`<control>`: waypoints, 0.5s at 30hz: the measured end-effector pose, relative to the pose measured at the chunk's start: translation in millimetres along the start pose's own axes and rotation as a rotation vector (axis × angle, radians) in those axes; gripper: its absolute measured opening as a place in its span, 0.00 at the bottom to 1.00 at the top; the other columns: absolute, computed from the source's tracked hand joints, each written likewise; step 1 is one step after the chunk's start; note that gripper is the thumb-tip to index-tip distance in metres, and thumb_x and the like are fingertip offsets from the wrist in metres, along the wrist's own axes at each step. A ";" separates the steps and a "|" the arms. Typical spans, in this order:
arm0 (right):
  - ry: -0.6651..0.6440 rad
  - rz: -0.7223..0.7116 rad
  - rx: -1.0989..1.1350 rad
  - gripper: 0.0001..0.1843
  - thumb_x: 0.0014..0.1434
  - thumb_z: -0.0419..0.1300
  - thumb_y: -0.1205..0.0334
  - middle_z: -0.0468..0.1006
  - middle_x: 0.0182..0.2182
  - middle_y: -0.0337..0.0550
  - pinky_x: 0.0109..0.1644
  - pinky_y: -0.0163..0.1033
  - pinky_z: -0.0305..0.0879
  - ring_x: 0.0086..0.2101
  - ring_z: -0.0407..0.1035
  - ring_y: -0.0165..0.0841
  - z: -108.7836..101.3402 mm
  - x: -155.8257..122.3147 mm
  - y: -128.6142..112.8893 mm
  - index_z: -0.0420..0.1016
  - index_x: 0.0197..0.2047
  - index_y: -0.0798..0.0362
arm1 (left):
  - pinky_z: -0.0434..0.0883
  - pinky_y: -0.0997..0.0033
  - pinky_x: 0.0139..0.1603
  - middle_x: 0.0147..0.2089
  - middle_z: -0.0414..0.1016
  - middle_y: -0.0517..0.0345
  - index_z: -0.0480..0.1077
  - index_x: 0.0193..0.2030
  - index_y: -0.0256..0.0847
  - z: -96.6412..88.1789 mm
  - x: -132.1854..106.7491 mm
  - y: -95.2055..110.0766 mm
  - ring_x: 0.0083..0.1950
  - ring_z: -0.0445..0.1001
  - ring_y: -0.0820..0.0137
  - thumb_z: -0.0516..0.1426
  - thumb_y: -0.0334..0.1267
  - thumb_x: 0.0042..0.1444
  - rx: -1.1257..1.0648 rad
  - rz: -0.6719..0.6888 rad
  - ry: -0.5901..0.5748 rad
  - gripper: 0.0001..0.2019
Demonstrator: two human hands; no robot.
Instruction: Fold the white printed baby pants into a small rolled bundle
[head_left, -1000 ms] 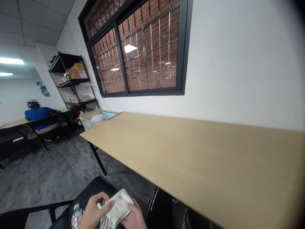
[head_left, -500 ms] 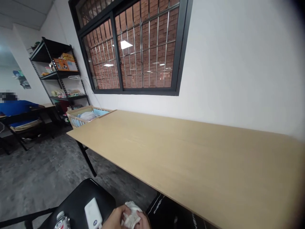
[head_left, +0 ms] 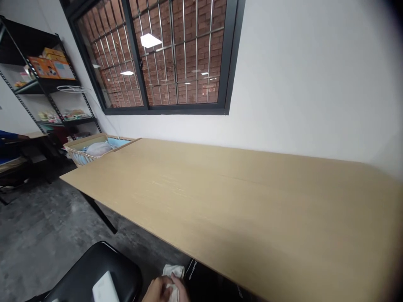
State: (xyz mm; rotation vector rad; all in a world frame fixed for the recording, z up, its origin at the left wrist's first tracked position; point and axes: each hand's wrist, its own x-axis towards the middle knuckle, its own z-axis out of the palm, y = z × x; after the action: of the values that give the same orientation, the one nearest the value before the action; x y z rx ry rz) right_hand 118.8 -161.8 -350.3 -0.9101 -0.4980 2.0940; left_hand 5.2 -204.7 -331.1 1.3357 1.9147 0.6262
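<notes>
At the bottom of the head view, a crumpled white cloth (head_left: 174, 271) is held low in front of the table edge. My left hand (head_left: 156, 290) has its fingers curled against the cloth's left side. From the right, my right hand (head_left: 180, 288) closes on the same cloth, its thumb near the left fingers. The lower parts of both hands are cut off by the frame. Left of them, a white rectangular device like a phone or power bank (head_left: 105, 288) lies on a black chair seat (head_left: 103, 262).
A long wooden table (head_left: 220, 188) stretches along the white wall under a barred window (head_left: 176, 54). A wooden crib (head_left: 85, 142) with blue lining adjoins its far end. Behind it stands a black shelf rack (head_left: 47, 84) with boxes. Part of another person (head_left: 9, 135) shows at the far left.
The view has turned right and tipped slightly. Both hands stay on the cloth, which now has a corner spread upward. The bottle on the chair has almost left the frame.
</notes>
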 end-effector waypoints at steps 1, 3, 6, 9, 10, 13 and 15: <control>0.041 0.014 -0.012 0.22 0.31 0.73 0.45 0.76 0.26 0.43 0.41 0.48 0.72 0.39 0.77 0.49 -0.3 2.6 -0.2 0.71 0.26 0.48 | 0.72 0.54 0.55 0.41 0.80 0.50 0.78 0.41 0.47 4.6 3.5 0.0 0.48 0.78 0.50 0.61 0.55 0.46 -0.001 -0.009 0.020 0.19; 0.133 0.060 -0.028 0.22 0.30 0.74 0.48 0.76 0.25 0.42 0.39 0.46 0.72 0.38 0.76 0.48 0.1 6.2 -0.9 0.71 0.25 0.49 | 0.71 0.53 0.57 0.43 0.81 0.50 0.77 0.42 0.46 11.7 11.2 0.2 0.51 0.78 0.49 0.59 0.54 0.47 -0.012 -0.021 0.065 0.19; 0.186 0.090 -0.048 0.24 0.30 0.74 0.48 0.76 0.25 0.41 0.36 0.44 0.71 0.37 0.76 0.48 1.3 8.7 -3.5 0.73 0.28 0.49 | 0.72 0.57 0.55 0.42 0.82 0.50 0.76 0.39 0.46 17.0 23.1 -0.8 0.50 0.79 0.51 0.57 0.52 0.48 -0.052 -0.026 0.119 0.17; 0.218 0.010 -0.155 0.24 0.30 0.75 0.49 0.78 0.29 0.44 0.39 0.45 0.71 0.42 0.75 0.51 -1.1 11.2 -3.8 0.76 0.32 0.49 | 0.75 0.62 0.48 0.37 0.82 0.51 0.74 0.36 0.47 16.3 31.0 -6.1 0.45 0.81 0.54 0.53 0.55 0.49 -0.109 -0.031 0.185 0.17; 0.248 -0.032 -0.217 0.24 0.30 0.75 0.50 0.79 0.31 0.45 0.42 0.46 0.71 0.45 0.74 0.52 -2.9 12.6 -1.7 0.77 0.32 0.48 | 0.76 0.62 0.46 0.36 0.82 0.51 0.72 0.35 0.47 14.1 31.7 -9.2 0.43 0.82 0.54 0.51 0.56 0.50 -0.123 -0.043 0.228 0.18; 0.368 -0.177 -0.385 0.18 0.33 0.74 0.51 0.79 0.35 0.44 0.51 0.51 0.69 0.51 0.71 0.56 -6.7 17.3 13.3 0.78 0.30 0.42 | 0.77 0.58 0.42 0.35 0.81 0.51 0.67 0.38 0.47 -2.4 27.3 -21.1 0.40 0.82 0.52 0.45 0.57 0.56 -0.133 -0.127 0.437 0.19; 0.404 -0.287 -0.428 0.12 0.37 0.71 0.50 0.79 0.34 0.41 0.56 0.56 0.67 0.51 0.71 0.57 -4.1 17.7 26.5 0.80 0.30 0.36 | 0.77 0.55 0.35 0.33 0.78 0.51 0.64 0.41 0.46 -22.1 20.9 -29.1 0.35 0.81 0.50 0.46 0.56 0.59 -0.115 -0.164 0.706 0.17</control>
State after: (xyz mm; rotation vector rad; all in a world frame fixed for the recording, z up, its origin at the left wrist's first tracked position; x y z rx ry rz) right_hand 100.8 -164.0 -376.7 -1.3779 -0.8205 1.5157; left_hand -33.7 -195.1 -343.9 0.9321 2.4541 1.2182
